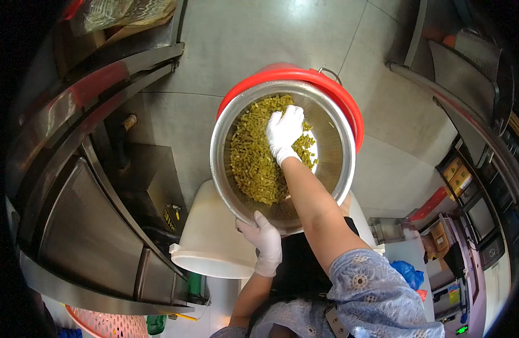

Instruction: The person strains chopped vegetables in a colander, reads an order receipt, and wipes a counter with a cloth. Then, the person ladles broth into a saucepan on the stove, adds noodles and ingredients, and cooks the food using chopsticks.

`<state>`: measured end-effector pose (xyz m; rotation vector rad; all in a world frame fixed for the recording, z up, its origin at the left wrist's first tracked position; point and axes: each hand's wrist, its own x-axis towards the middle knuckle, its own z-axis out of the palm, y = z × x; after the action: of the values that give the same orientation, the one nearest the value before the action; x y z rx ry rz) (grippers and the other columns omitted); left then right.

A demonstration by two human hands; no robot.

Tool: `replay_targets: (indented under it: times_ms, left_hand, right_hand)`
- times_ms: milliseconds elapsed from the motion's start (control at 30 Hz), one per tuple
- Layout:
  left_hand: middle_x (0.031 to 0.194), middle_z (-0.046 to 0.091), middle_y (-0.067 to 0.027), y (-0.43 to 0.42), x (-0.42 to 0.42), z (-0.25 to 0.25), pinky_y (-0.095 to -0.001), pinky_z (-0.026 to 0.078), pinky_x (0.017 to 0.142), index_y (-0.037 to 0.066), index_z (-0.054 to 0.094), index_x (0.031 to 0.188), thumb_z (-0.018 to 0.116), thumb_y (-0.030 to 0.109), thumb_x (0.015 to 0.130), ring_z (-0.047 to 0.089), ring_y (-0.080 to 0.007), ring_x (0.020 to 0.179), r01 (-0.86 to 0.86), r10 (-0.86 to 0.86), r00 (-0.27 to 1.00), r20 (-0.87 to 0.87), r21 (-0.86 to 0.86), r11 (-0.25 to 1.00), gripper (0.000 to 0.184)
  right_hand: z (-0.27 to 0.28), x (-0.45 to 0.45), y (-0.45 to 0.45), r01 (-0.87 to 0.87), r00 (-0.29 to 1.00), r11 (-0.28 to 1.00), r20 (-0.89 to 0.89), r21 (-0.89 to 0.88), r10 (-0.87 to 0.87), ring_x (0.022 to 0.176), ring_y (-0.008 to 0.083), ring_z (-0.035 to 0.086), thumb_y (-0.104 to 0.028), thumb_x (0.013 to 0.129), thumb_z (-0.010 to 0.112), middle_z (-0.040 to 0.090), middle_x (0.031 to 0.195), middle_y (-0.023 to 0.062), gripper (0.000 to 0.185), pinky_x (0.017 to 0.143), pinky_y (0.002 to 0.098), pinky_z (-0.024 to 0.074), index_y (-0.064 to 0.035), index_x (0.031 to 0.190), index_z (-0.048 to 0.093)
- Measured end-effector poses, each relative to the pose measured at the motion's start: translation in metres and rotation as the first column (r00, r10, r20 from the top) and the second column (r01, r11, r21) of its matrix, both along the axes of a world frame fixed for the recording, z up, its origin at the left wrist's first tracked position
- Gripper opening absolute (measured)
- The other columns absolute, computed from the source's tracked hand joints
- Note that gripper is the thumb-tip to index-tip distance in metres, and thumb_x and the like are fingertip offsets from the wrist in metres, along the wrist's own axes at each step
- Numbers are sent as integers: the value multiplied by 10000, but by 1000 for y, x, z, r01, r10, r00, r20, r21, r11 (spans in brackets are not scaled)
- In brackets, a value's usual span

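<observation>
A large metal colander [332, 169] with perforated sides holds a heap of chopped green beans [251, 163], piled mostly on its left side. My left hand [264, 239], in a white glove, grips the near-left rim, thumb over the edge and the other fingers hidden beneath. Deep in the colander, my gloved right hand [286, 132] presses into the right edge of the heap with its fingers curled down on the beans; the fingertips are partly hidden. Under the colander stands a red bucket [358, 121], its rim and wire handle showing behind and to the right.
A white plastic tub [206, 242] lies tilted under the colander at near left. Stainless steel counters [85, 225] line the left side, and a metal rail [456, 101] runs along the right. A pink basket [110, 322] sits at bottom left. Grey tiled floor [259, 34] extends ahead.
</observation>
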<state>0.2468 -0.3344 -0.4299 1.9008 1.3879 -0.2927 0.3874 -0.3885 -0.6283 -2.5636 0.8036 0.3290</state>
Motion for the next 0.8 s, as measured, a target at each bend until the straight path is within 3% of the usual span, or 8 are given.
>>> replay_targets:
  times_ms: [133,200,600,733,800]
  left_hand:
    - [1240,463,-257,-2,7,4,-379,370,990,-114,318,1284,492,19,896,494,-322,1116,2,-2,1000,10,-20,1000,446]
    - [1234,467,-260,-4,14,7,-377,380,981,-116,317,1279,492,21,897,502,-322,1106,-99,101,995,22,-77,992,442]
    - [1271,456,-266,-10,27,16,-387,349,1016,-116,310,1306,505,19,888,485,-341,1153,-125,127,992,22,-74,989,481]
    - [1264,460,-265,-10,25,16,-384,347,1016,-118,320,1304,508,10,881,486,-337,1149,-101,103,994,42,-56,993,481]
    - [1181,495,-255,-10,21,13,-383,411,937,-114,363,1242,509,25,884,526,-328,1067,27,-27,1000,6,56,998,412]
  right_hand:
    - [-1,0,-1,9,1000,1000,-1,12,-9,1035,345,479,-243,799,557,491,1078,180,291,838,468,419,-9,972,542]
    - [-1,0,0,11,1000,1000,-1,11,-11,1033,344,480,-243,798,557,492,1077,179,290,835,467,422,-10,971,543]
    - [-5,-2,0,0,1000,1000,22,-10,0,1012,332,488,-246,791,554,493,1051,162,285,798,470,433,-24,969,547]
    - [-2,-5,0,-3,999,1000,40,-10,3,1003,327,490,-251,789,555,492,1042,161,282,790,470,436,-28,961,544]
    - [-2,-3,-1,2,999,1000,37,-4,-2,996,326,491,-252,789,556,491,1035,161,276,790,470,436,-30,953,542]
